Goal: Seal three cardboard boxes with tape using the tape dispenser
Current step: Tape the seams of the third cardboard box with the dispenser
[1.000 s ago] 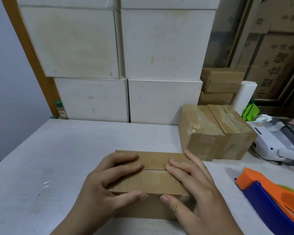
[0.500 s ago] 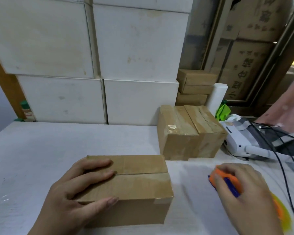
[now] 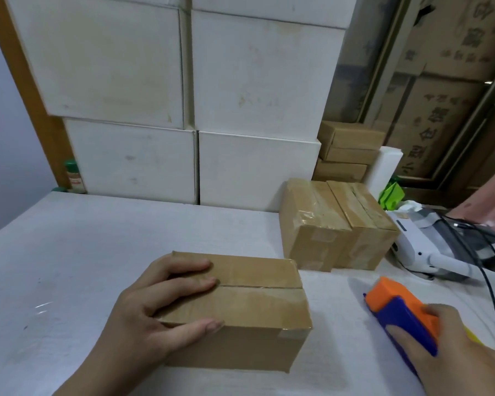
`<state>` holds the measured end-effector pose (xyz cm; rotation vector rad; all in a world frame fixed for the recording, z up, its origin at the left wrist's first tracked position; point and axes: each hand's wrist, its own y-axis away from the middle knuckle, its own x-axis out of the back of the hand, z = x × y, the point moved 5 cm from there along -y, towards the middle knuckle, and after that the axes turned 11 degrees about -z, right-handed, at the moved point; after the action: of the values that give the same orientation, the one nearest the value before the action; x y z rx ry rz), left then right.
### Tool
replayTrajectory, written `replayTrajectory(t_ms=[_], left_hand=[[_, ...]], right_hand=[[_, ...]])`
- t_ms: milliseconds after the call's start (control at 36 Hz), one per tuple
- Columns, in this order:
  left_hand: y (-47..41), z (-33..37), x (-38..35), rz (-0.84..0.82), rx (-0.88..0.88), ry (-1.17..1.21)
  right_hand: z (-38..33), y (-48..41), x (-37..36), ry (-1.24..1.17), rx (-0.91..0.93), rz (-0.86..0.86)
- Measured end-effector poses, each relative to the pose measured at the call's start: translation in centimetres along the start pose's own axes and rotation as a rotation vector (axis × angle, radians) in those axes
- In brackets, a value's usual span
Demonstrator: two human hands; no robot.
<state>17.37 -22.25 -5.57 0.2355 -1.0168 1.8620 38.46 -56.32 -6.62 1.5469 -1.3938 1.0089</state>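
Brown cardboard box (image 3: 240, 307) sits on the white tabletop (image 3: 69, 267) near the middle of the view. Its two top flaps are closed, and the seam between them runs left to right. The left hand (image 3: 155, 310) rests on the box's left end. Its fingers (image 3: 192, 284) lie straight and flat across the top, with the fingertips at the seam, and the thumb lies along the near upper edge. The hand clasps nothing and only presses on the cardboard.

To the right of this box, and apart from it, the tape dispenser (image 3: 397, 315) lies on the tabletop, orange on top with a blue side. The right hand (image 3: 446, 350) grips it from its near end, with the thumb laid on the blue side and the other fingers curled over the orange top.

Farther back and to the right, two more brown boxes stand side by side, touching. The taped box (image 3: 315, 224) on the left has glossy tape over its top and front. The neighbouring box (image 3: 363, 221) has a strip along its top seam. Just right of them lies a white handheld device (image 3: 417, 247), with black cables (image 3: 483, 267) running across it.

At the far edge, large white boxes (image 3: 255, 81) are stacked high. Small brown boxes (image 3: 349, 150) are piled to their right, with something bright green (image 3: 390, 195) below them. A small green-capped bottle (image 3: 73, 175) stands at the far left.
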Motion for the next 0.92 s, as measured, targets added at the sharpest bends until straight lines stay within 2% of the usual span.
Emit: replayTrajectory(t_ms=[83,194,306,361,472,667,917], left_hand=[[-0.1,0.0,0.0,0.007,0.004,0.03],[0.2,-0.2,-0.1,0.022,0.03,0.083],[0.3,0.0,-0.2,0.033,0.025,0.112],[0.2,0.0,-0.2,0.041,0.024,0.119],[0.1,-0.1,-0.2,0.04,0.02,0.142],[0.3,-0.4,-0.3,0.026,0.044,0.171],[0.4,-0.5,-0.5,0.022,0.086,0.184]], right_hand=[[0.7,0.4,1.1,-0.366,0.067,0.018],[-0.8,1.0,4.3,-0.803,0.282,-0.018],[-9.4,3.8,6.7,-1.19,0.592,-0.316],[-13.0,3.5,6.6,-1.335,0.593,-0.431],[-18.6,4.3,5.8,-1.272,0.621,-0.671],[-21.6,4.5,4.2,-1.074,0.741,-0.879],[-21.2,3.4,4.6,-1.016,0.815,-0.915]])
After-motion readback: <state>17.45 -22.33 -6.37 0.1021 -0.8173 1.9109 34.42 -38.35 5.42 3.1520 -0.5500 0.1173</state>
